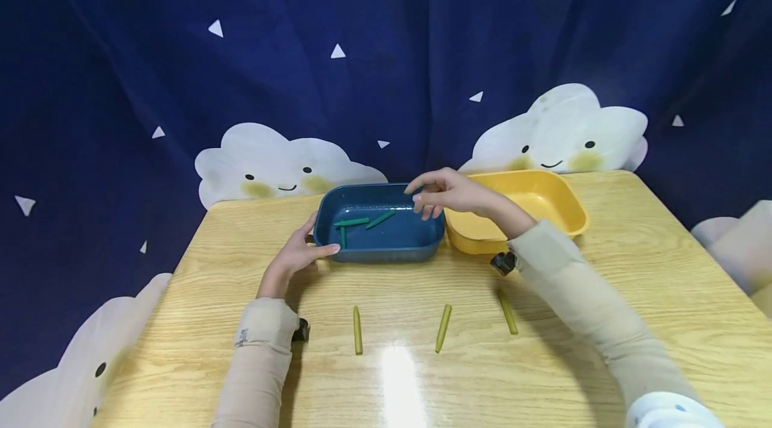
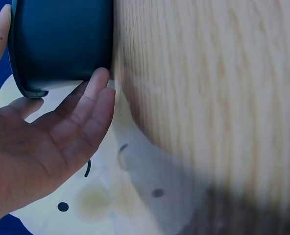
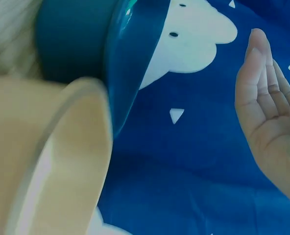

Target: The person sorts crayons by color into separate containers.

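My left hand (image 1: pixel 297 254) grips the left end of a dark blue plastic tray (image 1: pixel 386 254), thumb at the front rim and fingers along the side. In the left wrist view, its fingertips (image 2: pixel 100 81) rest against the tray's wall. Three green crayons (image 1: pixel 352 222) lie inside the tray on its left half. Over the tray's right end, my right hand (image 1: pixel 449 191) hovers with loosely bent fingers and nothing between them; the right wrist view shows that hand above the rims.
A yellow tray (image 1: pixel 575 214) stands against the blue one's right side. Three yellow crayons lie apart on the wooden table: a left crayon (image 1: pixel 358 330), a middle crayon (image 1: pixel 443 328) and a right crayon (image 1: pixel 508 312). Behind hangs a dark blue curtain (image 1: pixel 386 93) with clouds.
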Action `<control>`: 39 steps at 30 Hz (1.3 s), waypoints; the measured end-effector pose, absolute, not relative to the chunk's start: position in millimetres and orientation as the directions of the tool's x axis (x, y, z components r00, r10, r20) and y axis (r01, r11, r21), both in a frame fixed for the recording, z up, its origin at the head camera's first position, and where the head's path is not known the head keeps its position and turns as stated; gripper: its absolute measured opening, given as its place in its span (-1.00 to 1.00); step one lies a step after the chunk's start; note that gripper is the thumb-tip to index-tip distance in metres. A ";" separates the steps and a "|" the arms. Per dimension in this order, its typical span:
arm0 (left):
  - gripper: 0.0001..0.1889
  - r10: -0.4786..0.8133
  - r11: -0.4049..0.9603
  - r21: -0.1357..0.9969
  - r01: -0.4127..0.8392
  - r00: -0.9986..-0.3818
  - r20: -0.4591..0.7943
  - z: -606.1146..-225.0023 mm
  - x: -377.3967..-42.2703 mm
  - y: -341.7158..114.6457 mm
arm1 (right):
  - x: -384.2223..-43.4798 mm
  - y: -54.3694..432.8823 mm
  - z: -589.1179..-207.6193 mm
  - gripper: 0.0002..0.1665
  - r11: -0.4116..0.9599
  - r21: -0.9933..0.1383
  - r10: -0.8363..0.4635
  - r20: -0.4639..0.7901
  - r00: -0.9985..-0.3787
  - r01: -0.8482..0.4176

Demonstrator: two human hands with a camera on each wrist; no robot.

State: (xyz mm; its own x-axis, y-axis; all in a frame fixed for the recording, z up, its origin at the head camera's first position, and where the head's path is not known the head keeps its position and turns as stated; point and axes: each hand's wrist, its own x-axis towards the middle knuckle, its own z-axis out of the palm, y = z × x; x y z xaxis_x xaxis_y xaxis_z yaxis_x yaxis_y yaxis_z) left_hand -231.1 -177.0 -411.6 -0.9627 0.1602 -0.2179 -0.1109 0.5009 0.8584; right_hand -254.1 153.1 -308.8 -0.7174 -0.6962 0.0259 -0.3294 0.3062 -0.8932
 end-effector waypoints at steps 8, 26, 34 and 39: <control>0.03 0.161 0.525 0.847 -0.087 -0.967 -0.199 -411.0 -228.5 -175.0 | -248.6 195.5 -313.6 -0.62 0.317 -0.908 -0.620 0.021 -0.785 -0.274; 0.01 0.149 0.583 0.812 -0.025 -0.979 -0.137 -417.5 -221.5 -171.9 | -226.3 299.8 -326.1 -0.50 0.384 -0.898 -0.441 0.027 -0.897 -0.215; -0.06 0.166 0.583 0.812 0.014 -0.981 -0.103 -407.8 -213.8 -188.6 | -219.4 322.9 -335.0 -0.48 0.392 -0.897 -0.390 0.040 -0.920 -0.205; -0.30 0.168 0.466 0.882 0.070 -0.986 -0.010 -398.9 -204.8 -192.0 | -214.3 341.5 -339.2 -0.44 0.470 -0.867 -0.313 0.010 -0.950 -0.164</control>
